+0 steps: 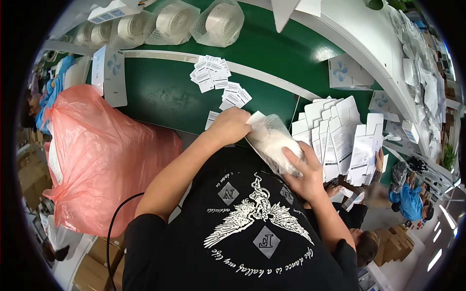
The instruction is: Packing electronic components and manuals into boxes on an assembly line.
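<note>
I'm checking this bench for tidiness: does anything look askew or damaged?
The paper slips look untidy: they overlap at odd angles on the green bench, not stacked squarely, with one apart beside the left hand. Nothing is plainly damaged.

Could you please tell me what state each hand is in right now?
Left hand: closed at the plastic bag; exact grip unclear.
Right hand: holding the plastic bag.
</note>
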### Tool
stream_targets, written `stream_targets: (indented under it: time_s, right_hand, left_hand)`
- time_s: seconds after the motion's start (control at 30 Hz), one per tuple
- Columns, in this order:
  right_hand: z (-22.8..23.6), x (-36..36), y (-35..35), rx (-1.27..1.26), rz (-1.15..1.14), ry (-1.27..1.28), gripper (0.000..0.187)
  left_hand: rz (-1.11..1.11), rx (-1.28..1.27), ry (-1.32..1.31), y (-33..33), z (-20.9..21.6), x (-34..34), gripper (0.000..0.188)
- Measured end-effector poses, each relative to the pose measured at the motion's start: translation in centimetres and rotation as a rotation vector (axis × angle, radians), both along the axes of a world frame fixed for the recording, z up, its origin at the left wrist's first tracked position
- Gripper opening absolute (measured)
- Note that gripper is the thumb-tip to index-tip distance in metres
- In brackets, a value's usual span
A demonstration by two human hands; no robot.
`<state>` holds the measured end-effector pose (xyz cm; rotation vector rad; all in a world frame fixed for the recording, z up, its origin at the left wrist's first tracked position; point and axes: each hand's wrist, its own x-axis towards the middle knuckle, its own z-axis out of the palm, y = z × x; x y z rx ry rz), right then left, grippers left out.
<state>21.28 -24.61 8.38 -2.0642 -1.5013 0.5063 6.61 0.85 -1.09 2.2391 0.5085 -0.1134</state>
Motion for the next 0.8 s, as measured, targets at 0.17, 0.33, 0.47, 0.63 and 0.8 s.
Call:
stream_targets:
  time_s: [0.17, 0.33, 0.47, 0.63, 0.8]
  right_hand:
    - [-3.4, 1.3, 4.8, -0.127, 0.191, -0.443, 0.075]
    - [-7.4, 5.3, 6.4, -0.365, 0.118, -0.100, 0.082]
    - [-7.8, 14.7, 13.8, -0.410, -0.253, -0.223, 0.066]
    - [-14.4, 30.5, 21.7, -0.159, -0.300, -0.668, 0.042]
    - [-11.2, 31.6, 19.0, 0.166, -0.289, -0.728, 0.029]
  left_hand:
    - [0.026, 0.037, 0.082, -1.4, 0.7, 0.8, 0.032]
    - [0.176, -0.174, 0.090, -0.6, 2.5, -0.2, 0.035]
    - [0.416, -0.444, 0.042, -1.9, 3.3, -1.9, 0.037]
    - [0.316, -0.215, 0.137, -4.1, 1.4, -2.0, 0.038]
    - [0.294, -0.111, 0.196, -5.3, -1.8, -4.0, 0.038]
